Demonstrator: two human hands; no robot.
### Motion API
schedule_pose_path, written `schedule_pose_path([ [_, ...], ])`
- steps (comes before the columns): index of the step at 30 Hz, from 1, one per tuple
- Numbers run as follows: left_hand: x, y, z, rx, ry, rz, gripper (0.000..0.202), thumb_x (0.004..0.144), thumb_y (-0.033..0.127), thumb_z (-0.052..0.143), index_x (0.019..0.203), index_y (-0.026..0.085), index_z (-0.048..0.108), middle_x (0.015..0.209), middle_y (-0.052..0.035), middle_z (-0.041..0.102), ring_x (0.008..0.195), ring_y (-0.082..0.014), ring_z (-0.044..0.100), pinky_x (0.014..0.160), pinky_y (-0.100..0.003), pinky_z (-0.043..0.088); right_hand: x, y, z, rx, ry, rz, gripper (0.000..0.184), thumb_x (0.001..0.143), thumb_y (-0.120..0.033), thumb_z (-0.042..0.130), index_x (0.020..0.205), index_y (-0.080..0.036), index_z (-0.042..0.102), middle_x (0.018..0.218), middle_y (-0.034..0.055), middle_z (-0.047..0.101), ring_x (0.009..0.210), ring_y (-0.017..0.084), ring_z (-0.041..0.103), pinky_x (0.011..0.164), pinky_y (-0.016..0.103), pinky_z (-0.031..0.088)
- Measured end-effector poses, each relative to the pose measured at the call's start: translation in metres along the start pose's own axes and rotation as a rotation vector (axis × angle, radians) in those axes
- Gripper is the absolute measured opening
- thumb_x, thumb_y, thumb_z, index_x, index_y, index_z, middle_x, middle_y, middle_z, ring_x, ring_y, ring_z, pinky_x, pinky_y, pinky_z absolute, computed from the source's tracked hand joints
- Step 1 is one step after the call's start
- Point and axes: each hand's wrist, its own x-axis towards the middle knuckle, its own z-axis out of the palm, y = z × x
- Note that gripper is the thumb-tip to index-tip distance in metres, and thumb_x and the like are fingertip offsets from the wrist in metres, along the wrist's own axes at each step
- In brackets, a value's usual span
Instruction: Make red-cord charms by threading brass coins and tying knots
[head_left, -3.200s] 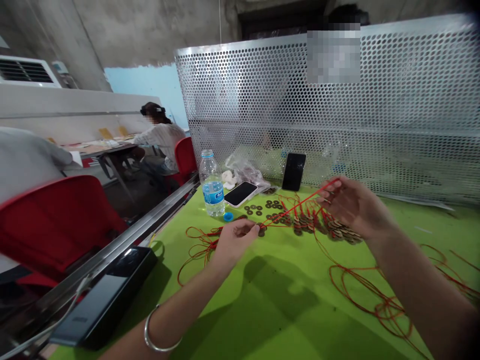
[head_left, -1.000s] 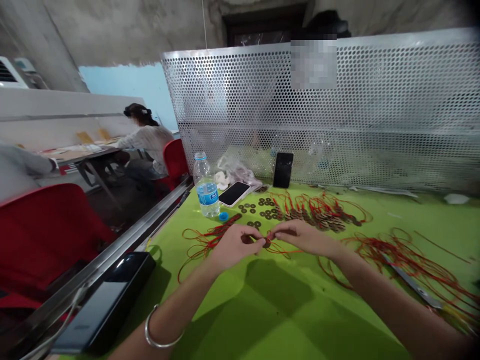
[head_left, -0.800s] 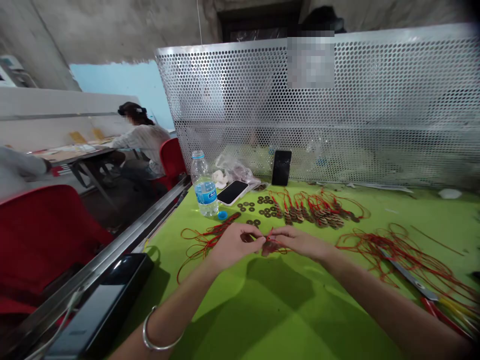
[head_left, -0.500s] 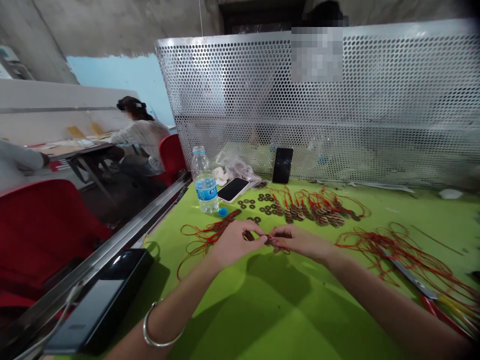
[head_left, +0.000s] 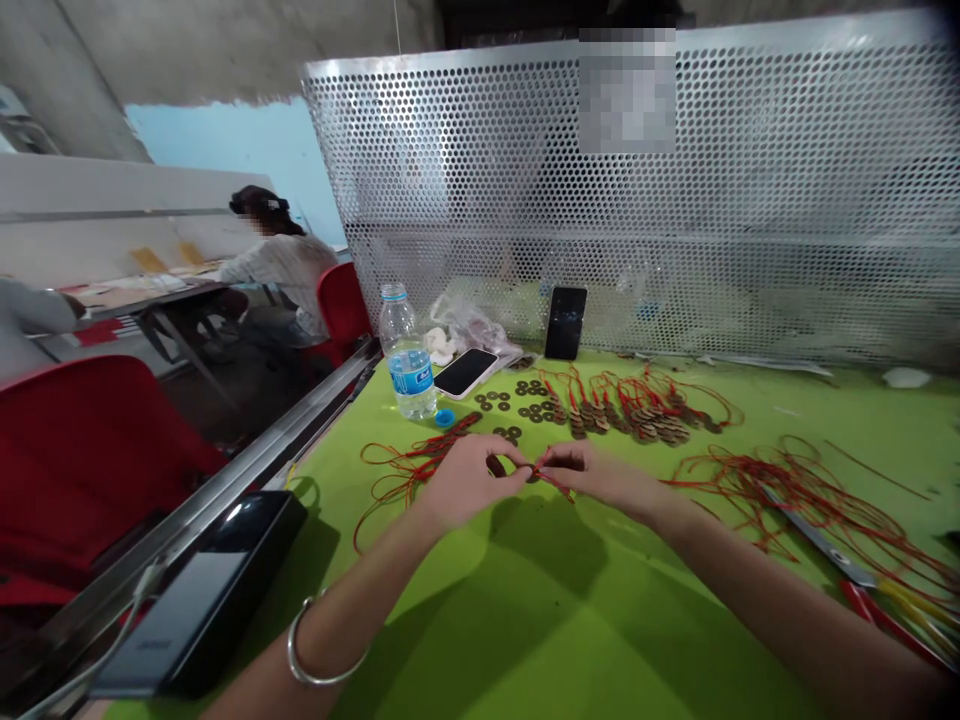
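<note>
While both hands (head_left: 466, 482) (head_left: 609, 478) pinch tight, right on thin red cord (head_left: 556, 485), left on dark coin (head_left: 533, 474)

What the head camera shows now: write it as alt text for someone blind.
Left hand and right hand meet above a green tabletop, pinching red cord and a small dark piece. Beyond them lie loose round discs and corded discs; scissors lie among tangled cord at right.

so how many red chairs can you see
2. One chair is near, at the left edge; the other chair is at the back of a seated person. Others may be hidden.
</note>
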Motion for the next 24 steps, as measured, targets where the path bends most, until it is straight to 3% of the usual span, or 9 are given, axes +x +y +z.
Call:
schedule_pose_path([
  [4,-0.001,0.0,0.002,0.076,0.029,-0.007,0.017,0.072,0.028,0.059,0.075,0.016,0.07,0.061,-0.0003,0.063,0.048,-0.0093,0.049,0.047,-0.019,0.035,0.0,0.001,0.001,0.011,0.005,-0.007,0.025,0.076,-0.041,0.058,0.083,-0.018,0.065,0.076,0.0027,0.062,0.067,0.014,0.052,0.063,0.026,0.039],
  [8,0.0,-0.001,0.003,0.107,0.062,0.021,0.015,0.072,0.028,0.06,0.074,0.017,0.07,0.065,-0.0004,0.066,0.051,-0.01,0.052,0.052,-0.02,0.039,0.001,0.003,0.004,0.035,0.039,-0.014,0.026,0.075,-0.041,0.06,0.081,-0.016,0.065,0.076,0.0031,0.063,0.067,0.014,0.053,0.064,0.026,0.04],
  [15,0.002,-0.007,0.004,-0.147,0.008,-0.042,0.021,0.075,0.032,0.058,0.081,0.015,0.069,0.074,-0.0038,0.069,0.06,-0.0126,0.059,0.057,-0.022,0.046,0.001,0.001,0.007,0.008,0.206,-0.028,0.025,0.073,-0.043,0.06,0.075,-0.018,0.064,0.075,0.0032,0.064,0.069,0.015,0.056,0.067,0.028,0.043],
  [24,0.004,-0.011,0.005,-0.237,0.016,-0.086,0.02,0.076,0.031,0.059,0.08,0.013,0.067,0.067,-0.0033,0.065,0.054,-0.0103,0.058,0.054,-0.021,0.047,0.001,-0.003,0.011,0.021,0.27,-0.066,0.026,0.072,-0.043,0.06,0.074,-0.016,0.063,0.076,0.0041,0.064,0.069,0.015,0.055,0.067,0.028,0.042],
])
